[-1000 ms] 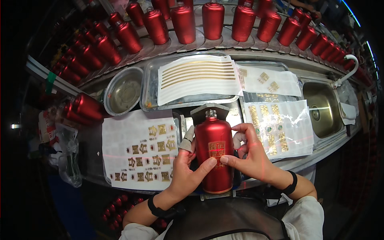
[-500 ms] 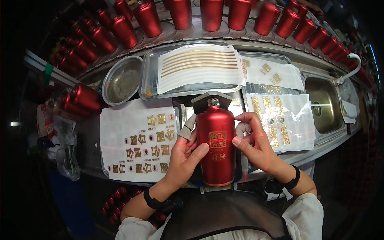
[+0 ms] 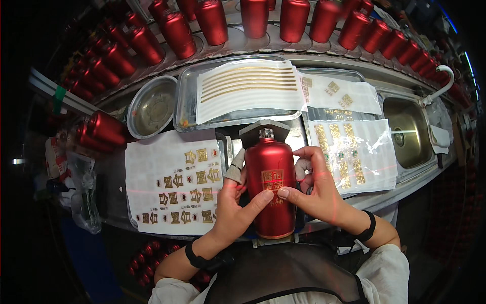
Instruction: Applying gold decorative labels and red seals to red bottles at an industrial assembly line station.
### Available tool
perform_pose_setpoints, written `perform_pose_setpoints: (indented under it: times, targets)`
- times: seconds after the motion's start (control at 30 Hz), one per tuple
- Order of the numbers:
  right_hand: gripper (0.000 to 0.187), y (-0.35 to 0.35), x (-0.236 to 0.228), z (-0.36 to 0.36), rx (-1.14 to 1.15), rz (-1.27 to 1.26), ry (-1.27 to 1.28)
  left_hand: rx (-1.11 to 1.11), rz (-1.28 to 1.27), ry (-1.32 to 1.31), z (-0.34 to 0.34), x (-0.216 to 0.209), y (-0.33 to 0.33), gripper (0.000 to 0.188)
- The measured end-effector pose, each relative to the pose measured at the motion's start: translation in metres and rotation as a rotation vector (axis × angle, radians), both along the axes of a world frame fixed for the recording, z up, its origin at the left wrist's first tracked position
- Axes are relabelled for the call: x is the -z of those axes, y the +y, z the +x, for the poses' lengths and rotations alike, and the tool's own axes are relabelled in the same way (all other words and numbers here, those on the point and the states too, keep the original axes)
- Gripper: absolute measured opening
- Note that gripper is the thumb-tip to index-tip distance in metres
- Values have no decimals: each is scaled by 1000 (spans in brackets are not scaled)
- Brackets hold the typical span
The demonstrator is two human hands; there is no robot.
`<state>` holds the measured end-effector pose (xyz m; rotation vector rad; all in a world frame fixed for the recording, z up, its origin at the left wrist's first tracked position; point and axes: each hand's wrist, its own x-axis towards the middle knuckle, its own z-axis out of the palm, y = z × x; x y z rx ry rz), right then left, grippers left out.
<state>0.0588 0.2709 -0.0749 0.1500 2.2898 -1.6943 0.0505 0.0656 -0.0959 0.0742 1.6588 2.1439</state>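
A glossy red bottle [image 3: 273, 223] with a bare glass neck leans back on a dark rest, its base toward me. Its front carries a square gold emblem [image 3: 272, 178] with small gold lettering below. My left hand [image 3: 234, 209] is closed along the bottle's left side, a pale finger cot on one finger. From the right, my right hand [image 3: 322, 195] grips the other side, also with pale covers on some fingers. Both thumbs press on the front at the emblem's lower edge, partly hiding the lettering. The fingers behind the bottle are partly hidden.
White sheets of gold stickers [image 3: 174, 185] lie at left, with more sticker sheets [image 3: 349, 157] at right. Behind are a tray [image 3: 185, 119] under a gold-striped sheet and a metal bowl [image 3: 152, 107]. A sink [image 3: 409, 134] is far right. Red bottles [image 3: 211, 23] line a curved conveyor.
Both thumbs have moved inward and down, from the bottle's sides onto its front below the emblem. The conveyor bottles have shifted left. My view has shifted slightly.
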Motion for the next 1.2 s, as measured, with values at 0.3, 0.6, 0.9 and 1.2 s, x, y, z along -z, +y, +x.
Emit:
perform_pose_setpoints:
  times: [0.3, 0.6, 0.9, 1.2]
  targets:
    - [79, 3, 6, 3, -12, -18, 44, 14, -19, 19, 2, -1, -1, 84]
    - [82, -6, -3, 1, -45, 90, 112, -17, 21, -40, 0, -1, -1, 83]
    - [79, -6, -7, 2, -39, 54, 60, -7, 0, -21, 2, 1, -4, 81]
    - [62, -11, 1, -10, 15, 111, 103, -38, 64, -81, -5, 5, -2, 77]
